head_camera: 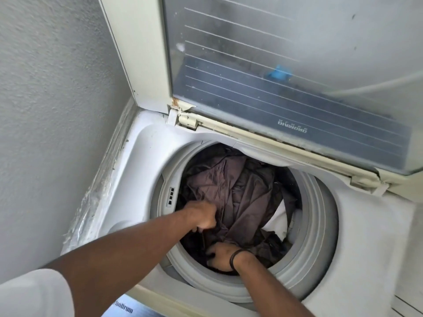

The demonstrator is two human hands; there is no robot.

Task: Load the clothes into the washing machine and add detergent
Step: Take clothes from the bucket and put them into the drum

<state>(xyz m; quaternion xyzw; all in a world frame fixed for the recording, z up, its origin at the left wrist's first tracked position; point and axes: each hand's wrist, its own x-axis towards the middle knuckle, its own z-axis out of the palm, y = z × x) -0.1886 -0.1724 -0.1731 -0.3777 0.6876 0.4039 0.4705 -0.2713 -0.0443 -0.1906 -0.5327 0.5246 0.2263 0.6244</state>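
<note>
Both hands are down inside the open drum of the top-loading washing machine (366, 236), among the clothes. The left hand (203, 215) is curled into a closed grip on a fold of the brown garment (238, 191), its knuckles facing up near the drum's left wall. The right hand (220, 257), with a dark band (234, 257) round its wrist, sits just nearer the front rim, its fingers bent into a grip on dark cloth (199, 244) that lies between the two hands. The brown garment spreads away from both grips toward the back and right of the drum, covering most of the load. Beyond it, to the right of the right hand, a white piece (278, 221) shows against the drum's side. The grey ring (318, 225) of the drum circles everything. The glass lid (286, 65) stands raised behind the hands, and a grey wall (50, 99) runs along the left side of the machine.
</note>
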